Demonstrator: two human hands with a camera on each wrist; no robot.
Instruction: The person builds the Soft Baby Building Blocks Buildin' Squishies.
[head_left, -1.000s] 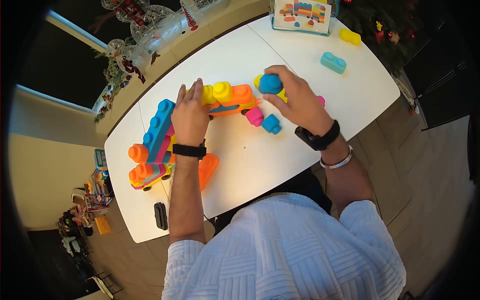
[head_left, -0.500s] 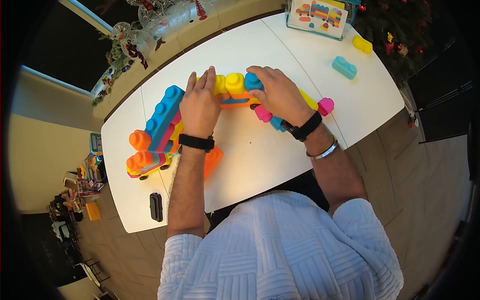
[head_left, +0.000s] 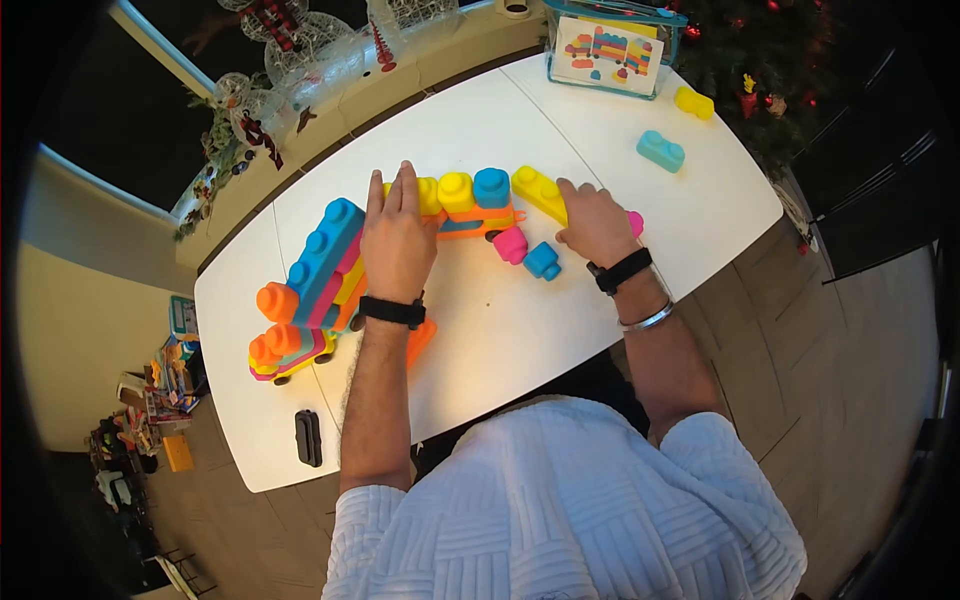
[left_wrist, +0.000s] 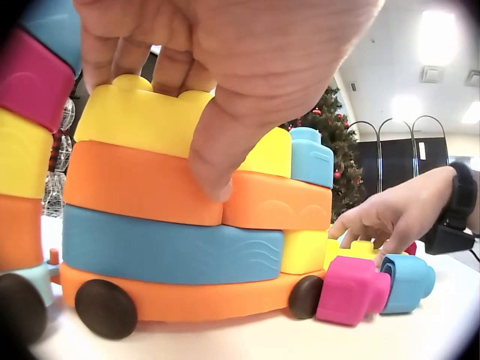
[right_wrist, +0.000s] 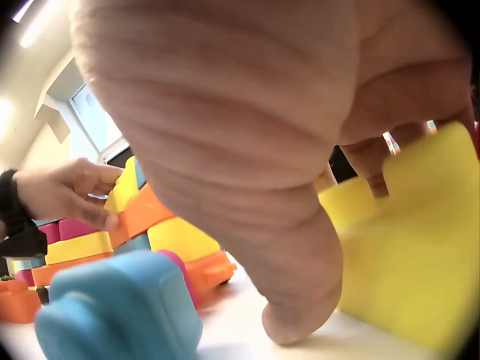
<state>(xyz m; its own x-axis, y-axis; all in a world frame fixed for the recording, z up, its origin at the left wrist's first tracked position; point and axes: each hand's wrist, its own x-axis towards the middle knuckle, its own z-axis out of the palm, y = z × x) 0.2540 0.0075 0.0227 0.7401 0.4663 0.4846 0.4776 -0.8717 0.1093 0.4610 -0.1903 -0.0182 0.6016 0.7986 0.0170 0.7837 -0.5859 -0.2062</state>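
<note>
Block wagon point(left_wrist: 172, 247) stands on the table point(head_left: 500, 335), our left hand point(head_left: 398, 245) gripping its top; our right hand point(head_left: 600, 228) grasps a long yellow block point(head_left: 538, 190) near it. We see a card point(head_left: 605, 58) picturing block vehicles at the clear bin's point(head_left: 650, 16) front.

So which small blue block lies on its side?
The blue block beside the pink block; its stud points sideways. The other sits stud-up atop the wagon.

No lettering, brand or number can be read. At the far right of the table point(head_left: 490, 350), a white card point(head_left: 606, 56) in a clear, teal-edged container point(head_left: 625, 13) shows coloured blocks; any print on it is too small to make out.
</note>
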